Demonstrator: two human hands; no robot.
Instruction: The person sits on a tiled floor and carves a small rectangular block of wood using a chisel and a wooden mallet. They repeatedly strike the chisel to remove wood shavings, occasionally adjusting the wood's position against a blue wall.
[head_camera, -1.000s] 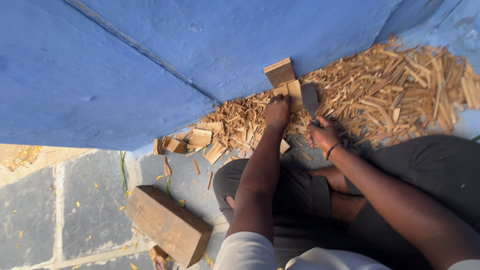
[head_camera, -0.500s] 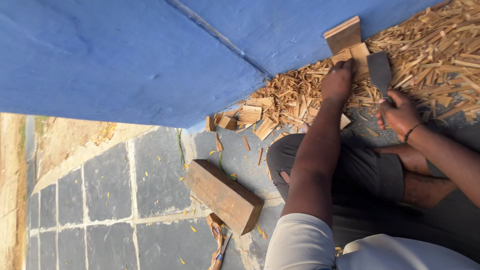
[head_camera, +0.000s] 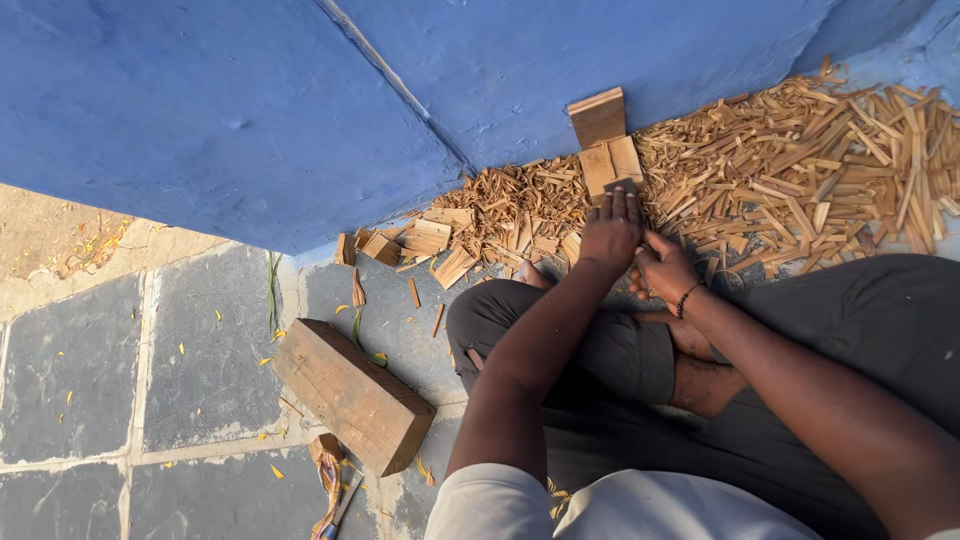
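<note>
Stone paving (head_camera: 90, 380) beneath blue wall (head_camera: 200, 110), wood splinters (head_camera: 820, 150)

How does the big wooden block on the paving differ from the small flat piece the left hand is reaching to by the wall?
The big block is thick, long and dark brown; the small flat piece is thin, short and pale. The block lies alone on the grey paving, away from both hands; the flat piece sits amid the splinter pile at the blue wall, at the left hand's fingertips. Both are squared-off wood.
</note>
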